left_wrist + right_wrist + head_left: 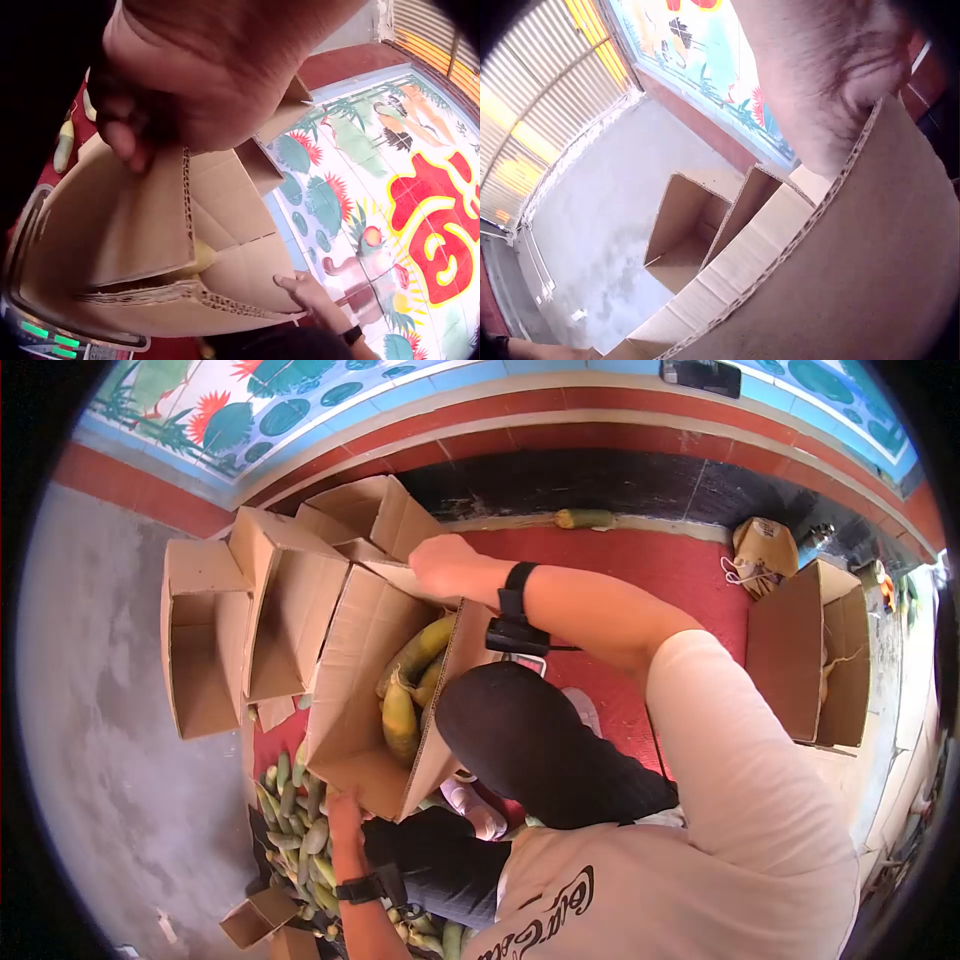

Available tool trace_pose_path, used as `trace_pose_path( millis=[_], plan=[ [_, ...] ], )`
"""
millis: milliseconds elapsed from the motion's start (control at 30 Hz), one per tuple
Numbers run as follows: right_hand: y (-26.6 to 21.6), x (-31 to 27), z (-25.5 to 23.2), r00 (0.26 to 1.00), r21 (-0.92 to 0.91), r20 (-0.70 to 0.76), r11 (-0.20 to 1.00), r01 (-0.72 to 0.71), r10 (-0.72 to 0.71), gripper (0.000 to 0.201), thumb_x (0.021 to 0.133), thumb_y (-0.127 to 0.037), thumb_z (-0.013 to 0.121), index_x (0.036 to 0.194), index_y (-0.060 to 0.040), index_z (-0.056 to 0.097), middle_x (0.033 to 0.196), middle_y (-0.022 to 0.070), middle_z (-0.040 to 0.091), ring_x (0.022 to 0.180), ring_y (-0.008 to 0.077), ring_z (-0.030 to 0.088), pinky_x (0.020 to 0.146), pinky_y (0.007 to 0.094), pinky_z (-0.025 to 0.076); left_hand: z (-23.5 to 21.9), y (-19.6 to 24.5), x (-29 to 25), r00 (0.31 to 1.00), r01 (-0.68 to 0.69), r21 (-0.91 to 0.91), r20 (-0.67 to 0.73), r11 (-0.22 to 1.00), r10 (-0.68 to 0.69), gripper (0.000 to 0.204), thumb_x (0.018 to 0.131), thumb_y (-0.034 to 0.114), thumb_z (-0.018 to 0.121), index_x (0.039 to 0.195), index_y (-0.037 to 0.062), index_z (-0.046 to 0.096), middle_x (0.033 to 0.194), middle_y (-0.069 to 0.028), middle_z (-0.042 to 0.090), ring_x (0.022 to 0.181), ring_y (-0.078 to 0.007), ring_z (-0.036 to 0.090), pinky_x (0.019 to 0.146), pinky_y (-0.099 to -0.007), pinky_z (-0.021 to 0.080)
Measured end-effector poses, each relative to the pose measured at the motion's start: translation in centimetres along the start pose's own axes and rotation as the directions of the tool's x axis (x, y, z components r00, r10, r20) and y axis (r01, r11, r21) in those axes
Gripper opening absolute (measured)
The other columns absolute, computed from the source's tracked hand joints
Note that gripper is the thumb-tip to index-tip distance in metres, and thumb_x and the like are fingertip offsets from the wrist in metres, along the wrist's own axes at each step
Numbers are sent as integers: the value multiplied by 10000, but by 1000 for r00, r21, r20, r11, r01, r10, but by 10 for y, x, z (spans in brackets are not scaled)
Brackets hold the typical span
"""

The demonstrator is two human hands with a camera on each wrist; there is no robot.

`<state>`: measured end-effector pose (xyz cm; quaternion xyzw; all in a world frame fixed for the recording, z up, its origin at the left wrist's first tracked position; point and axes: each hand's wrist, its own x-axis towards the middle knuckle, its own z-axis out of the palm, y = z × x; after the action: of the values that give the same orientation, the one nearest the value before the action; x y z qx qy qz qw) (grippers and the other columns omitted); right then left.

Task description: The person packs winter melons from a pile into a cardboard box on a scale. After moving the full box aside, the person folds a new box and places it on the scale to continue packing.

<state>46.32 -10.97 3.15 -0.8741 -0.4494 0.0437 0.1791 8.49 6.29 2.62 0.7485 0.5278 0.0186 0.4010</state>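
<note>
Seemingly mid-lift, the left hand (345,810) and right hand (440,565) each clutch opposite flaps of the fruit-filled cardboard box (350,660); next it likely needs a level, steady carry.

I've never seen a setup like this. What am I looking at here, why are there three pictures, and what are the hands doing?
There is no machine here: a person wears three cameras. The large picture comes from the head camera and looks down on the work. The other two come from cameras strapped to each wrist, so each shows its own hand very close up.

The left hand and right hand both grip edges of an open brown cardboard box, which is tilted and holds long yellow-green fruits. On the red floor beside it lie a heap of smaller green fruits and several empty cardboard boxes. A painted mural wall runs behind.
</note>
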Motion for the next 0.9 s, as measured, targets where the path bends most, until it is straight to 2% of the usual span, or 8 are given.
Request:
trace_pose_path(
  millis=[200,267,400,467,600,700,833,900],
  plan=[
    [64,-51,-44,967,73,-44,966,-246,250,237,726,-208,542,832,-54,686,881,178,647,845,330,625,727,420,502,2,84,27,935,-355,82,13,931,355,260,815,235,494,720,5,566,588,-30,512,474,-134,487,413,-266,354],
    [95,-70,-55,943,70,-76,945,-319,324,266,721,-270,546,814,-59,680,857,190,639,838,354,613,741,434,492,8,107,54,912,-410,140,92,901,400,232,829,180,469,841,-19,586,667,-76,566,503,-153,521,442,-290,400],
    [155,-124,-80,890,14,-226,915,-403,396,276,735,-296,571,843,-62,671,851,189,633,839,351,606,731,438,488,52,185,45,760,-645,352,394,678,518,211,823,175,501,802,-9,601,655,-69,581,518,-152,547,452,-302,422],
    [179,-155,-93,850,-37,-292,883,-468,439,280,745,-306,575,833,-57,668,865,182,635,847,343,610,717,437,492,94,207,41,764,-575,32,379,817,522,229,823,179,513,807,-31,603,661,-98,590,512,-167,560,452,-305,450],
    [223,-211,-106,791,-115,-400,831,-544,462,305,764,-332,578,840,-45,651,854,189,628,839,358,600,720,448,480,168,233,41,726,-457,-46,559,888,402,229,814,166,531,812,-50,605,628,-96,584,462,-186,548,438,-316,481],
    [241,-244,-116,743,-104,-430,789,-605,513,290,773,-315,575,850,-45,645,847,189,625,836,365,595,723,447,477,229,225,75,618,-402,-97,705,910,348,223,817,165,524,810,-40,613,647,-111,603,477,-202,566,447,-303,487],
    [254,-282,-109,696,-168,-351,689,-705,627,257,779,-290,571,849,-54,645,834,193,625,815,366,600,695,442,484,276,229,52,546,-462,-29,778,886,311,227,828,160,501,811,-32,620,698,-129,626,516,-209,591,465,-302,491],
    [261,-299,-93,683,-210,-306,653,-728,664,236,785,-270,563,855,-61,647,831,192,626,803,361,607,683,438,488,300,215,58,475,-367,77,872,927,116,231,840,174,497,830,-18,624,762,-132,642,634,-201,624,556,-300,504]
  ],
)
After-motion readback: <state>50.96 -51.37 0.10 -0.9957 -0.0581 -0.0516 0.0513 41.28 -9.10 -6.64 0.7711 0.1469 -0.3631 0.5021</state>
